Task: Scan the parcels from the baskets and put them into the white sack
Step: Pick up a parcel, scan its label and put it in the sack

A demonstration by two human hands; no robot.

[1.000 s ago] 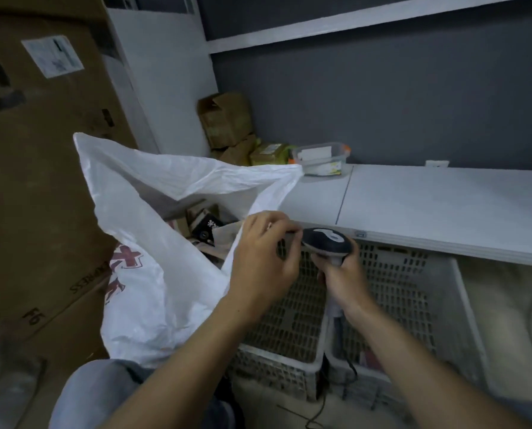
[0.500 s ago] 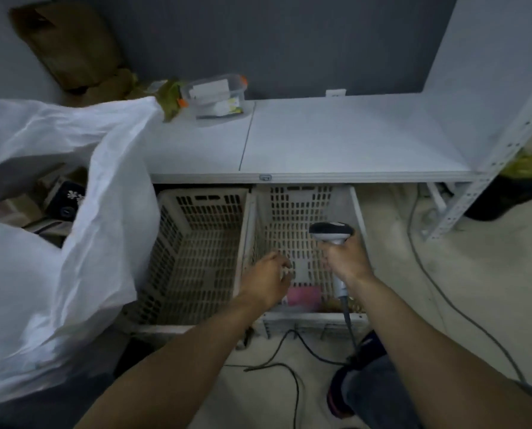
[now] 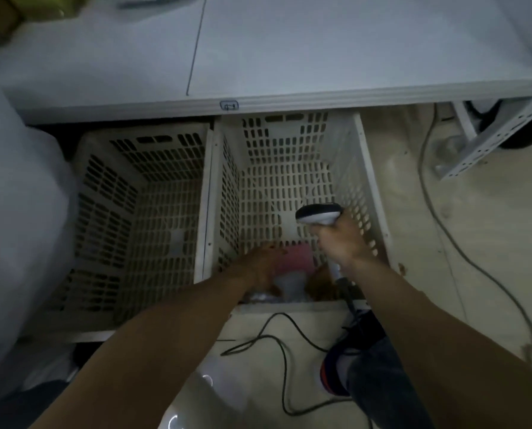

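Two white slotted baskets stand side by side under a shelf: the left basket (image 3: 109, 196) looks empty, while the right basket (image 3: 373, 187) holds parcels at its near end. Among these are a pink parcel (image 3: 296, 256), a pale grey parcel (image 3: 290, 283) and a brown parcel (image 3: 321, 282). My left hand (image 3: 258, 269) is down inside the right basket, lying on the parcels next to the pink one; its grip is blurred. My right hand (image 3: 340, 241) holds a handheld scanner (image 3: 318, 213) above the same basket. The white sack (image 3: 17, 212) bulges at the left edge.
A white shelf board (image 3: 320, 51) overhangs the baskets' far ends. Black cables (image 3: 284, 339) lie on the floor in front, and a grey cable (image 3: 444, 227) runs down the right. A perforated metal shelf leg (image 3: 500, 134) stands at the right. My shoe (image 3: 335, 370) is near the right basket.
My view has tilted down from the sack to the baskets. My left hand left the sack's mouth and went down onto the parcels in the right basket. The scanner stays in my right hand.
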